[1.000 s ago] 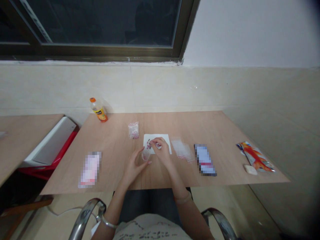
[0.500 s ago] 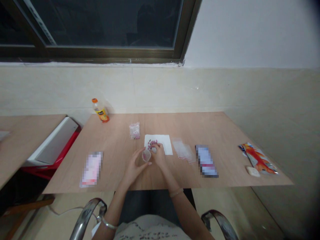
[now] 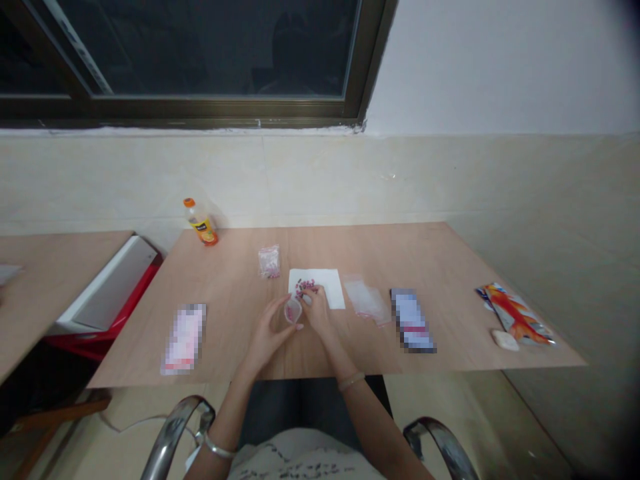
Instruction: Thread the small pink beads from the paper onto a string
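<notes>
Head cam, only view I've got: L hand [image 3: 267, 331] is curled round a small clear cup [image 3: 293, 310], holding it just off the near edge of a white paper [image 3: 327, 283] on the table [image 3: 235, 293]. R hand [image 3: 317, 310] is narrow, fingers pinched at the pink beads [image 3: 305, 287] on the paper; can't tell if it's got any. Beads look tiny, light, prob. rolly, so I'd pinch w/ fingertips only. Cup looks thin, v. light, best held by its wall. Bag of beads [image 3: 269, 261] sits beyond, clear bag [image 3: 367, 300] to the right.
</notes>
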A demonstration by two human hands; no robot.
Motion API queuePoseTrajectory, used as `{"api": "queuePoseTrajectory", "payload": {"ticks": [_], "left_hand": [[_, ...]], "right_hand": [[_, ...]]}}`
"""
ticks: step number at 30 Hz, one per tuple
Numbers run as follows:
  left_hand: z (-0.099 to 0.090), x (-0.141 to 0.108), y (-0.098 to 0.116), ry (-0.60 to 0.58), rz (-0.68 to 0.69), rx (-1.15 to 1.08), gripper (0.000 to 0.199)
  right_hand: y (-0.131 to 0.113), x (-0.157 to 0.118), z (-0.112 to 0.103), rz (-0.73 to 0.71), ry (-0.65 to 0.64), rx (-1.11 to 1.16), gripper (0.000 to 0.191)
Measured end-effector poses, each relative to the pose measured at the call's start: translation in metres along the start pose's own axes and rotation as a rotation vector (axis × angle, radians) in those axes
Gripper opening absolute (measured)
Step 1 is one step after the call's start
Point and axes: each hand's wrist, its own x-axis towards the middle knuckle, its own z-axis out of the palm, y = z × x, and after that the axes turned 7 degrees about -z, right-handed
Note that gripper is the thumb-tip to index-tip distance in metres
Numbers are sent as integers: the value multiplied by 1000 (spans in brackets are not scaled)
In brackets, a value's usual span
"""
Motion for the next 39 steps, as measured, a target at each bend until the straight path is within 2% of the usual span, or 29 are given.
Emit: {"api": "queuePoseTrajectory", "payload": {"ticks": [14,17,21,25,32,36,39], "left_hand": [[-1,-1,-2,9,-9,3,59],[-2,1,-3,22,-22,4,59],[-2,3,-2,34,-60,-30,58],[-2,5,-3,0,-85,-55,55],[0,7,-8,-28,-83,-66,53],[2,8,-13,-22,-69,-69,53],[3,9,-15,-9,-57,-70,53]], "right_hand": [[-4,2,1,12,-1,-45,9],[-8,1,-2,32,45,8,9],[-21,4,-13,74,154,133,7],[-46,13,-37,59,221,283,10],[-88,23,-81,-91,46,432,11],[-101,19,-90,-161,-73,415,10],[-97,18,-86,-185,-122,405,10]]}}
